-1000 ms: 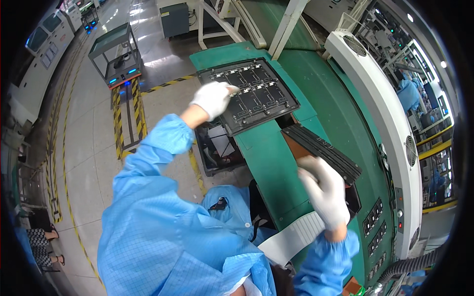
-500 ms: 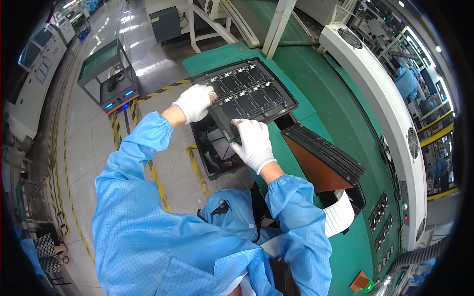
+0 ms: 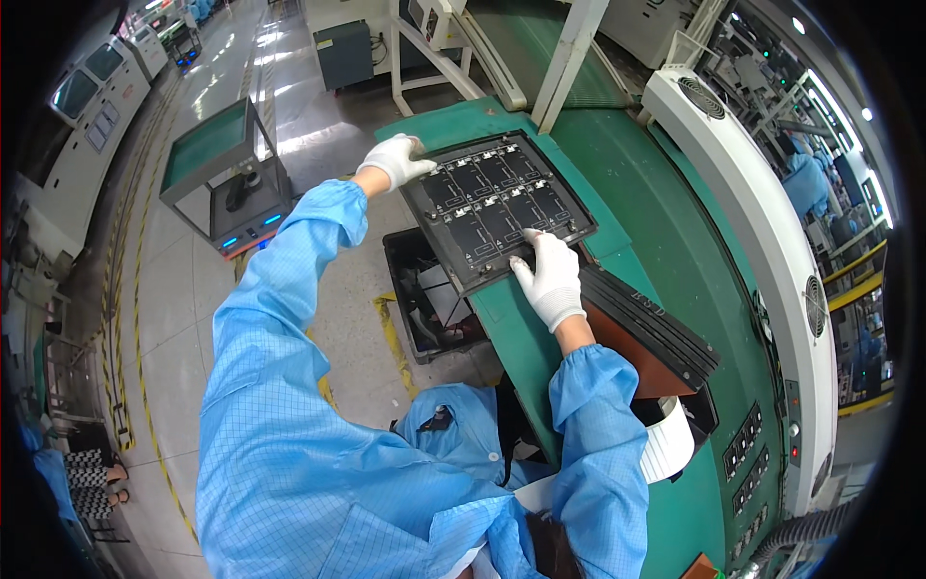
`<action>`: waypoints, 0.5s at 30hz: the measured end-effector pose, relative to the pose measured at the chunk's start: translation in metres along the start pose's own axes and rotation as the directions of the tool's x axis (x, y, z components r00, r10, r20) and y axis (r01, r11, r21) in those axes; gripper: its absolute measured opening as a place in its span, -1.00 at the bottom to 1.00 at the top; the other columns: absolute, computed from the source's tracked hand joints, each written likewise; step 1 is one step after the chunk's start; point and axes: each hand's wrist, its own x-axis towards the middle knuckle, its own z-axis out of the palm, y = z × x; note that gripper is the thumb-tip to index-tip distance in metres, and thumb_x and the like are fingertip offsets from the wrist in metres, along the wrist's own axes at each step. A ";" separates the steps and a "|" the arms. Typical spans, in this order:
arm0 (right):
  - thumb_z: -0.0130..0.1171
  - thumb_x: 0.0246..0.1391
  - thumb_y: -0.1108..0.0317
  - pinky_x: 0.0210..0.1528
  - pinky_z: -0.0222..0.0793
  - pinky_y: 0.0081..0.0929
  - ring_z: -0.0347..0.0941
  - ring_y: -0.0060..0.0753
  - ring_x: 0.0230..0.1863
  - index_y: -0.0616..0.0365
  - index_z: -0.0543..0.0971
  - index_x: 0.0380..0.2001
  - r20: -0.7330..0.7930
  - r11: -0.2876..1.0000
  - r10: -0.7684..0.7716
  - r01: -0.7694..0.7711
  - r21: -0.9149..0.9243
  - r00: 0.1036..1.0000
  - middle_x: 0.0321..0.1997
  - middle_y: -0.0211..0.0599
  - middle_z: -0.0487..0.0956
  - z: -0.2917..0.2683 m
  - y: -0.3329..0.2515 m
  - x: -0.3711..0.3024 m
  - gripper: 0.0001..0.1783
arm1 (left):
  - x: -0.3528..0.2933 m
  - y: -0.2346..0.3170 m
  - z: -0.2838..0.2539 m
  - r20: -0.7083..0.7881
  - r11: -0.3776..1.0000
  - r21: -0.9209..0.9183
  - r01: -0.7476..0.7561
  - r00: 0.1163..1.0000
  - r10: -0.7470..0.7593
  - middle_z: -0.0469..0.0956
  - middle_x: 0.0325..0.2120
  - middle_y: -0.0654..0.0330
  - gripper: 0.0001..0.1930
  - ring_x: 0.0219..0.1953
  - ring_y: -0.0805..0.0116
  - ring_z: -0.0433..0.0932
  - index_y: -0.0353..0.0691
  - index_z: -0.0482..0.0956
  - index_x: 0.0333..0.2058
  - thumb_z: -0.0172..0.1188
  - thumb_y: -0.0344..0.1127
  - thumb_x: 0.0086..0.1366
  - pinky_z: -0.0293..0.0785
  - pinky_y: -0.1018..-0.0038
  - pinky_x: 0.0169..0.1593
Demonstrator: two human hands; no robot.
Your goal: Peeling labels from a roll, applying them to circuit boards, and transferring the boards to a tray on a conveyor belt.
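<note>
A black rectangular fixture tray (image 3: 446, 253) lies tilted across the green bench (image 3: 521, 318). It holds a panel of several black circuit boards (image 3: 516, 214) with small white connectors. My left hand (image 3: 395, 163), in a white glove, grips the tray's far left corner; part of its fingers is hidden. My right hand (image 3: 554, 285), also gloved, is closed on the near right edge, its thumb and fingertips at the rim. Just right of that hand leans a stack of black-edged, brown-faced plates (image 3: 641, 333).
Below the tray's left side stands a black bin (image 3: 405, 289) with scraps inside. A green conveyor (image 3: 675, 232) runs along the right, beneath a long white machine housing (image 3: 762, 203). A wheeled cart (image 3: 227, 179) with blue lights stands on the floor at left. White paper (image 3: 667, 442) curls near the bench edge.
My left hand has slid up to the tray's far corner, and my right hand has shifted right along its near edge. The tray has moved slightly right in view.
</note>
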 end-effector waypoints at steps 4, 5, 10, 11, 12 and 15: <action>0.20 0.06 0.18 0.09 0.22 -0.20 0.42 -0.15 0.00 0.11 0.50 -0.06 -0.051 0.982 -0.184 0.182 -0.047 0.982 -0.11 -0.23 0.53 -0.008 -0.004 0.005 -0.61 | 0.009 0.002 0.002 -0.020 0.993 0.111 0.037 0.999 -0.035 0.61 -0.19 -0.03 -0.66 -0.08 0.01 0.56 -0.23 0.62 -0.21 0.25 -0.13 0.11 0.47 0.26 0.01; 0.19 0.07 0.18 0.06 0.23 -0.21 0.42 -0.19 -0.03 0.11 0.52 -0.14 0.031 0.974 -0.203 0.206 -0.098 0.979 -0.14 -0.26 0.53 -0.012 -0.004 0.008 -0.67 | 0.015 0.000 0.000 0.043 0.990 0.139 -0.002 0.999 -0.004 0.61 -0.20 -0.02 -0.67 -0.09 0.02 0.57 -0.24 0.62 -0.20 0.26 -0.17 0.09 0.47 0.27 0.00; 0.19 0.02 0.16 -0.02 0.29 -0.19 0.45 -0.15 -0.13 0.08 0.57 -0.36 0.045 0.962 -0.266 0.268 -0.050 0.963 -0.31 -0.25 0.56 -0.026 -0.001 0.022 -0.77 | 0.045 -0.021 -0.032 0.378 0.971 0.116 -0.208 0.913 0.151 0.67 -0.24 0.02 -0.60 -0.17 0.14 0.65 -0.29 0.64 -0.14 0.35 -0.29 -0.01 0.52 0.39 -0.05; 0.20 0.01 0.17 -0.06 0.32 -0.18 0.47 -0.12 -0.18 0.07 0.59 -0.44 0.041 0.978 -0.207 0.207 0.011 0.977 -0.38 -0.23 0.57 -0.029 0.002 0.025 -0.79 | 0.051 -0.012 -0.037 0.381 0.970 0.107 -0.217 0.910 0.162 0.67 -0.24 0.02 -0.60 -0.17 0.14 0.65 -0.29 0.64 -0.14 0.35 -0.29 -0.01 0.52 0.39 -0.05; 0.20 -0.02 0.24 -0.17 0.39 -0.18 0.50 -0.06 -0.27 0.09 0.59 -0.50 -0.001 0.984 -0.147 0.146 0.100 0.989 -0.43 -0.17 0.58 -0.031 0.010 0.032 -0.83 | 0.058 -0.002 -0.039 0.435 0.971 0.104 -0.215 0.888 0.150 0.67 -0.22 0.03 -0.59 -0.17 0.16 0.65 -0.30 0.64 -0.14 0.37 -0.28 -0.01 0.53 0.39 -0.05; 0.21 0.00 0.21 -0.16 0.43 -0.13 0.51 -0.01 -0.25 0.13 0.59 -0.36 -0.251 0.970 0.223 -0.240 -0.040 0.942 -0.36 -0.13 0.59 -0.023 0.033 0.042 -0.78 | 0.075 0.009 -0.033 0.425 0.984 0.023 -0.174 0.893 0.148 0.66 -0.18 0.04 -0.57 -0.12 0.18 0.64 -0.29 0.64 -0.13 0.40 -0.23 0.01 0.52 0.39 0.00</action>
